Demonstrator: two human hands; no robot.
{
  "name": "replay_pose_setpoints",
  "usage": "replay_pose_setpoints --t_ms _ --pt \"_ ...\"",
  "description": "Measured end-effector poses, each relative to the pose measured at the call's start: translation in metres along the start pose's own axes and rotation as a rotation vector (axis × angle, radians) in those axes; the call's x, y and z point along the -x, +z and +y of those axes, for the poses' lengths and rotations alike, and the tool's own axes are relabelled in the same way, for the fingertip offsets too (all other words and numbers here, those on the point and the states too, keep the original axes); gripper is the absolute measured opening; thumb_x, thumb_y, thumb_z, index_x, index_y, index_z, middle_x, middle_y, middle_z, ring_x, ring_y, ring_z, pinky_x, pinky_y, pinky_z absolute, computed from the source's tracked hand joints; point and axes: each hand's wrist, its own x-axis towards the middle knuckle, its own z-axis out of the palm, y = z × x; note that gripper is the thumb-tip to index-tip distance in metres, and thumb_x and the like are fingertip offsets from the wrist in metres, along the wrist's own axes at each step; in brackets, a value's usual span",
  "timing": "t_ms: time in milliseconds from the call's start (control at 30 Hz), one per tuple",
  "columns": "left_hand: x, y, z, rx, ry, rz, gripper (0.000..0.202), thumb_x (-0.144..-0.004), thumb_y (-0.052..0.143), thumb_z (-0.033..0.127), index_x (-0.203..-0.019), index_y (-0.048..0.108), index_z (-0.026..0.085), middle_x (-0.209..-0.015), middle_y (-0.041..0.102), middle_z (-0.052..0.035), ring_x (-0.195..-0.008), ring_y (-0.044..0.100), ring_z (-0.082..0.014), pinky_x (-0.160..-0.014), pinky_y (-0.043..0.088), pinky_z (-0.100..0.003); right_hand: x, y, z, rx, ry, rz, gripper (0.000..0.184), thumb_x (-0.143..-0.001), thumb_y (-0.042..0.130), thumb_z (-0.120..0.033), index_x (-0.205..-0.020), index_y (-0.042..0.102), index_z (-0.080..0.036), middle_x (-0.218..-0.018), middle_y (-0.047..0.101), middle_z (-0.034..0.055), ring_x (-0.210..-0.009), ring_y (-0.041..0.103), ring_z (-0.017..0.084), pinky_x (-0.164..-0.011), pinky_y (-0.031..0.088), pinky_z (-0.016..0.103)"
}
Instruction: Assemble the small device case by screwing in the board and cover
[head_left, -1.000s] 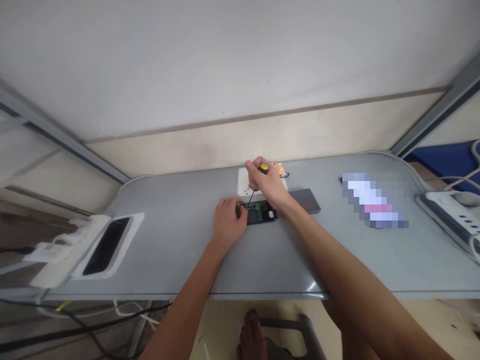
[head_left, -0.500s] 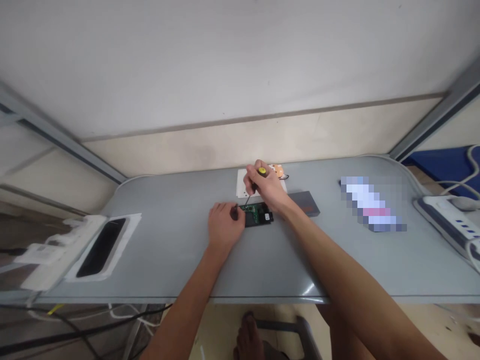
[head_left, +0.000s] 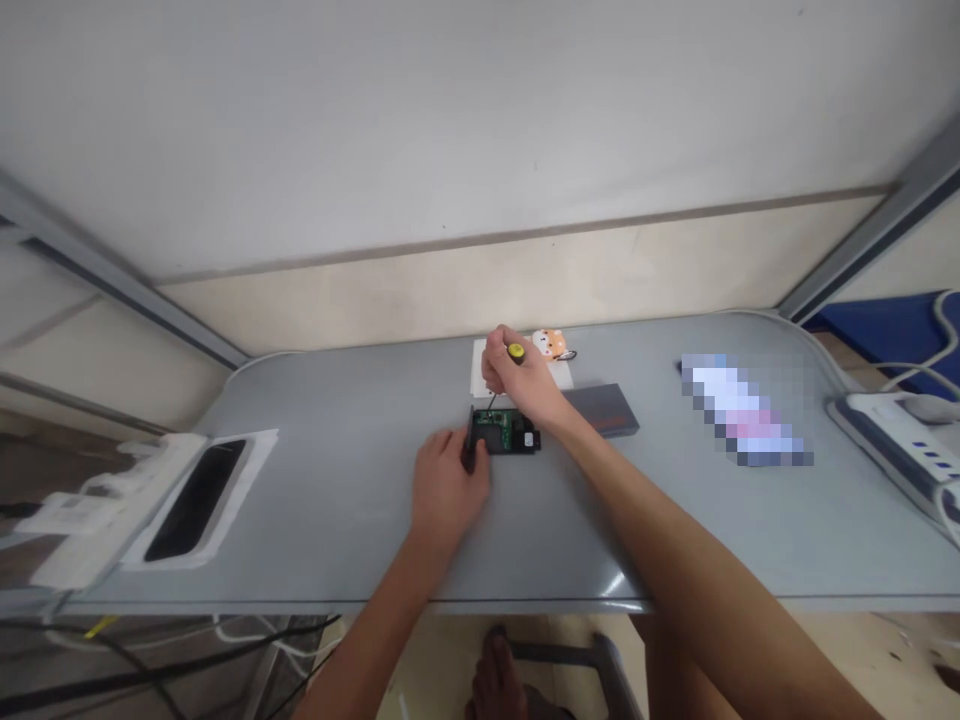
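Below the right hand [head_left: 527, 382], gripping a screwdriver [head_left: 516, 353], lies a circuit-board case [head_left: 508, 433]; the left hand [head_left: 448, 482] holds its left end.

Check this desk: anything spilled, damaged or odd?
One oddity: blocky pixelation covers the slanted object at right, hiding its details. The black device has its green circuit board exposed, but with a screwdriver in the right hand above it, that looks deliberate. No spill or damage visible.
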Motion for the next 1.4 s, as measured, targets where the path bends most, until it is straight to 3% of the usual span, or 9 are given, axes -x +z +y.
replay_pose_setpoints --t_ms 300,400,533,700,833,933,1133,1233,1400 --pt "0.017 -0.016 -0.009 0.132 -0.086 -0.104 0.033 -0.097 0.063 0.04 -0.07 0.068 0.021 -0.072 0.066 -0.0022 -0.073 0.059 -0.0219 -0.074 0.042 -0.036 0.0 -0.001 -0.001 -0.035 0.032 -0.015 0.052 -0.093 0.054 -0.071 -0.077 0.041 -0.024 -0.061 0.032 -0.0072 -0.054 0.027 0.01 -0.053 0.025 0.028" --pt "0.015 -0.021 -0.011 0.107 -0.055 -0.128 0.023 -0.094 0.068 0.044 -0.095 0.074 0.022 -0.084 0.071 -0.0026 -0.083 0.063 -0.0237 -0.084 0.045 -0.039 0.0 -0.006 -0.006 -0.107 0.086 -0.113 0.051 -0.096 0.046 -0.072 -0.088 0.057 -0.024 -0.064 0.037 -0.0051 -0.056 0.031 0.012 -0.056 0.03 0.028" --pt "0.004 -0.02 -0.02 0.216 -0.044 -0.186 0.048 -0.094 0.069 0.044 -0.137 0.061 0.022 -0.104 0.071 -0.0055 -0.093 0.065 -0.0235 -0.088 0.05 -0.038 0.001 -0.012 -0.01 -0.146 0.118 -0.17 0.046 -0.098 0.048 -0.063 -0.105 0.069 -0.023 -0.074 0.049 -0.001 -0.065 0.046 0.014 -0.067 0.04 0.03" --pt "-0.007 -0.015 -0.034 0.321 0.04 -0.327 0.068 -0.093 0.071 0.043 -0.154 0.045 0.03 -0.135 0.063 -0.0098 -0.12 0.06 -0.0272 -0.105 0.049 -0.043 0.0 -0.012 -0.001 -0.116 0.106 -0.048 0.045 -0.087 0.07 -0.063 -0.081 0.048 -0.023 -0.075 0.057 -0.002 -0.067 0.056 0.013 -0.065 0.043 0.028" --pt "-0.017 -0.018 -0.036 0.32 0.096 -0.378 0.082 -0.083 0.081 0.04 -0.155 0.043 0.031 -0.151 0.054 -0.0103 -0.14 0.049 -0.0313 -0.117 0.041 -0.047 -0.001 -0.01 0.002 -0.024 0.033 0.045 0.048 -0.092 0.058 -0.068 -0.081 0.042 -0.025 -0.063 0.042 -0.0071 -0.055 0.044 0.011 -0.06 0.04 0.028" --pt "-0.026 -0.022 -0.032 0.309 0.193 -0.415 0.07 -0.084 0.08 0.038 -0.147 0.053 0.029 -0.145 0.059 -0.0093 -0.138 0.051 -0.0316 -0.119 0.041 -0.049 -0.002 -0.011 -0.003 0.133 0.015 0.036 0.049 -0.099 0.043 -0.069 -0.086 0.055 -0.024 -0.074 0.052 -0.0017 -0.068 0.051 0.014 -0.067 0.043 0.029" --pt "-0.038 -0.027 -0.026 0.267 0.284 -0.421 0.059 -0.085 0.078 0.036 -0.14 0.059 0.027 -0.142 0.062 -0.0095 -0.133 0.056 -0.0326 -0.117 0.043 -0.049 -0.001 -0.022 -0.01 0.497 -0.037 0.214 0.049 -0.09 0.064 -0.065 -0.072 0.044 -0.024 -0.067 0.054 -0.0023 -0.065 0.049 0.014 -0.064 0.04 0.03" --pt "-0.043 -0.025 -0.026 0.273 0.309 -0.429 0.06 -0.087 0.076 0.036 -0.143 0.056 0.027 -0.145 0.06 -0.0091 -0.136 0.054 -0.031 -0.119 0.041 -0.048 -0.005 -0.025 -0.014 0.391 -0.027 0.285 0.051 -0.091 0.062 -0.066 -0.074 0.039 -0.024 -0.069 0.062 -0.0008 -0.061 0.053 0.013 -0.06 0.043 0.029" --pt "-0.048 -0.021 -0.025 0.312 0.284 -0.478 0.064 -0.086 0.076 0.034 -0.145 0.054 0.027 -0.15 0.055 -0.0089 -0.141 0.049 -0.0299 -0.122 0.038 -0.048 -0.003 -0.035 -0.048 0.265 -0.207 0.425 0.048 -0.094 0.055 -0.067 -0.079 0.036 -0.026 -0.068 0.06 -0.0008 -0.065 0.064 0.016 -0.062 0.049 0.031"
